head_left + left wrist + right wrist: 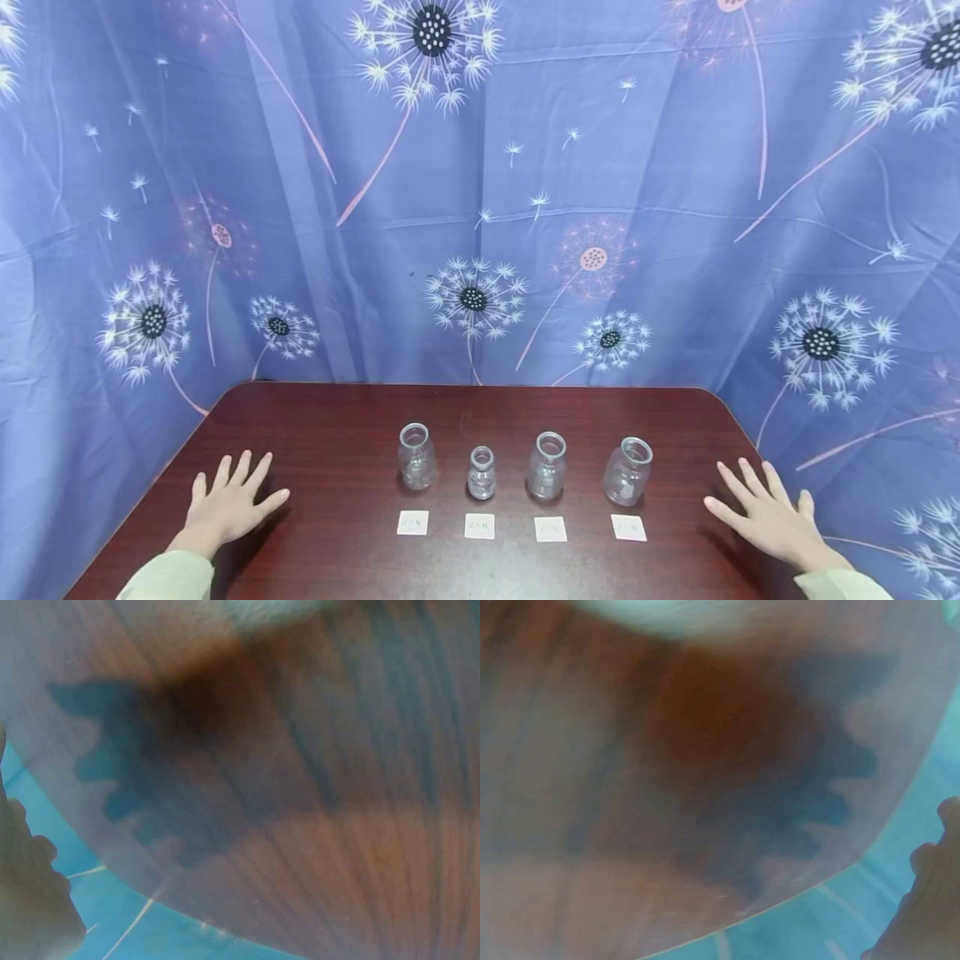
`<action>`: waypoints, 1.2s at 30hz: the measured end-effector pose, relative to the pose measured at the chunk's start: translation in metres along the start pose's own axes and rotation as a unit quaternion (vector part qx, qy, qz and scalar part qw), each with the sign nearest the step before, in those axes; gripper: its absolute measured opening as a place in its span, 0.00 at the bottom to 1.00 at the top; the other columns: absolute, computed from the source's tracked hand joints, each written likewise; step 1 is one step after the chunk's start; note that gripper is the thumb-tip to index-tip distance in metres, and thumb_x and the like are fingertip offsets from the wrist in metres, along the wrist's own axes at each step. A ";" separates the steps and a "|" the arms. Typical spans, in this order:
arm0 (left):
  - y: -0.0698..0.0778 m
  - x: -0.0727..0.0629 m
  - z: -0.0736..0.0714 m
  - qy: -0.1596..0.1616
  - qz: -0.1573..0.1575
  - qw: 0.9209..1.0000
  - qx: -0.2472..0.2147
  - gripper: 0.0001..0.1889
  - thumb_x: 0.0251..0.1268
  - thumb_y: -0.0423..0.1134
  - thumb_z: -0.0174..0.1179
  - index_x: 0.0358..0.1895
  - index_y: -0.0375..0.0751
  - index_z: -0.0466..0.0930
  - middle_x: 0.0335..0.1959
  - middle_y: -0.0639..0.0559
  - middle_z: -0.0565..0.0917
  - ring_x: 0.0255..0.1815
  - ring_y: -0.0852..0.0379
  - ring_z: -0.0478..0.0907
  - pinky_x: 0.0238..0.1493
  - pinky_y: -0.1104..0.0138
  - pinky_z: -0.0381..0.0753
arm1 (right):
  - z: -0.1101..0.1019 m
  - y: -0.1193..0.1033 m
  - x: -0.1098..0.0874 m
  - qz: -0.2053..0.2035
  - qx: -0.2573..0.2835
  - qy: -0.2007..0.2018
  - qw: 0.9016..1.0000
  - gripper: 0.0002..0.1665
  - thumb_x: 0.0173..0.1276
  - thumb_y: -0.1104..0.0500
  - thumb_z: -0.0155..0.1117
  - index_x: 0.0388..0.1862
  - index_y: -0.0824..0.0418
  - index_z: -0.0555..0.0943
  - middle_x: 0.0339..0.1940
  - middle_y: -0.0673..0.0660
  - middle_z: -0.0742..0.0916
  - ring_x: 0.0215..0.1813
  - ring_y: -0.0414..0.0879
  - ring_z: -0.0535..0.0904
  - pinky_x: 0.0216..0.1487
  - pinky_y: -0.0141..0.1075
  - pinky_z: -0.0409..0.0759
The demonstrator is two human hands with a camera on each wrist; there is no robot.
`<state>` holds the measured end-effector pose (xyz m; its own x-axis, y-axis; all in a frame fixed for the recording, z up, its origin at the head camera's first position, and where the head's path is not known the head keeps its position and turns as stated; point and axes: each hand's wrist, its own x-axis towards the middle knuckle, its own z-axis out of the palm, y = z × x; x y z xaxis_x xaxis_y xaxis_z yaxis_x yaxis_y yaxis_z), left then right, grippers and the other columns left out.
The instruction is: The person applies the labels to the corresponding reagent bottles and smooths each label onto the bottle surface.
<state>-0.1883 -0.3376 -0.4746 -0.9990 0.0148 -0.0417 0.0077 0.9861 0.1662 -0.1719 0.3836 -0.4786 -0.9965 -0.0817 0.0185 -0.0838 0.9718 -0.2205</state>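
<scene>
Nearest, the left hand (225,510) and the right hand (776,523) hover over either side of the brown table (330,467), fingers straight and spread, grasping nothing; both wrist views show shadows on the tabletop. Bringing each inward slowly would suit best, keeping the pale left sleeve (168,577) and right sleeve (842,585) off the row of four white paper cards (412,522). These lie between the hands, apart from one another, their writing too small to read.

Just beyond, one behind each card, stand four clear glass jars, upright and without lids: the leftmost jar (417,458), the small jar (482,477), the third jar (547,468) and the rightmost jar (627,475). Smooth glass probably slips, so wrap thumb and fingers round the body and lift straight up; the small jar likely needs only a light pinch.

Farthest hangs a dandelion-print curtain (637,167).
</scene>
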 end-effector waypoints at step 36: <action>0.105 0.004 -0.031 0.065 0.203 0.975 -0.066 0.25 0.51 0.50 0.60 0.53 0.42 0.73 0.45 0.50 0.81 0.46 0.52 0.78 0.46 0.56 0.73 | -0.023 -0.221 0.038 -0.402 0.057 0.173 0.898 0.38 0.52 0.37 0.59 0.60 0.53 0.68 0.64 0.53 0.70 0.67 0.52 0.59 0.57 0.53 0.59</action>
<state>-0.1929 -0.2395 -0.4271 -0.9123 0.3692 0.1773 0.4058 0.8735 0.2689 -0.1914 0.1709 -0.4068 -0.5570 -0.6528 0.5134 -0.7943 0.5994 -0.0996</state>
